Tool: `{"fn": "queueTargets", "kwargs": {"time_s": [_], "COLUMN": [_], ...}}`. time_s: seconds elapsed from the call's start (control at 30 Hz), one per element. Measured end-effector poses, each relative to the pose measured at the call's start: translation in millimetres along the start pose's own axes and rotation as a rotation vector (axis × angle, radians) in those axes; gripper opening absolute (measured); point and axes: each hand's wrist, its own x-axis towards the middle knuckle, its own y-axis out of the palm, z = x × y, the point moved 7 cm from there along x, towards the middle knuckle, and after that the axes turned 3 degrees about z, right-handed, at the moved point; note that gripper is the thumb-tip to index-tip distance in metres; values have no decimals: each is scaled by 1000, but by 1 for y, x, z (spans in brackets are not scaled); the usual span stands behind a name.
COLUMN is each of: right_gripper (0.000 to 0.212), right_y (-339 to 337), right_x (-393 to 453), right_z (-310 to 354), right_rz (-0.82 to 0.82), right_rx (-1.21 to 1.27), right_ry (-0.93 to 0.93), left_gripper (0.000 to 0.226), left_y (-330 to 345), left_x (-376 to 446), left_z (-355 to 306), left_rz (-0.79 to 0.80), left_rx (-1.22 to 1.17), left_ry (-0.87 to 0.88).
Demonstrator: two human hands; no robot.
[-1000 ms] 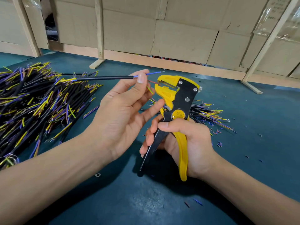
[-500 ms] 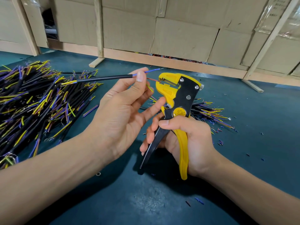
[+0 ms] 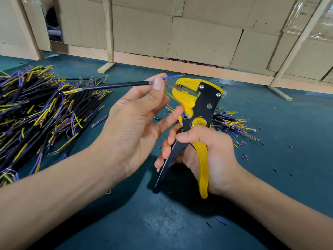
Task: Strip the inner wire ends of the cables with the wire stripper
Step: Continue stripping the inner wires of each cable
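A: Any writing legible?
B: Faint print on the far-right cardboard box (image 3: 304, 8), too blurred to read. The round yellow badge on the wire stripper (image 3: 199, 112) carries marks, unreadable.
A: Containers?
B: Cardboard boxes along the far edge; red wires show through a gap under them, contents otherwise hidden.
A: Left hand (image 3: 133, 123)?
B: Thumb and forefinger pinch the black cable (image 3: 115, 86) at its sheath end. Its blue inner wire (image 3: 169, 77) sticks out to the right; its red inner wire (image 3: 173, 87) lies in the stripper's open yellow head.
A: Right hand (image 3: 207, 152)?
B: Fingers curled round both handles, which stand spread.
A: Stock?
B: Large cable pile (image 3: 32, 109) left on the teal table (image 3: 180, 222); smaller pile (image 3: 232, 121) behind the stripper; insulation scraps (image 3: 244, 156) scattered right.
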Motion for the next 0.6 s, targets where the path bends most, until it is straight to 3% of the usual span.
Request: {"fn": "queueTargets", "kwargs": {"time_s": [0.27,0.47,0.6], "right_gripper": [19,12,17], "right_y": [0,-5,0], "right_x": [0,-5,-2], "right_z": [1,4,1], "right_rz": [-10,-189,-101], "right_rx": [-5,-47,-4], "right_ry": [9,13,25], "left_gripper": [12,10,10], "left_y": [1,3,-2], "left_x": [1,1,1], "left_z": [0,-1,0], "left_rz": [0,21,-39], "left_rx": [-11,-46,-36], "left_ry": [2,1,-13]}}
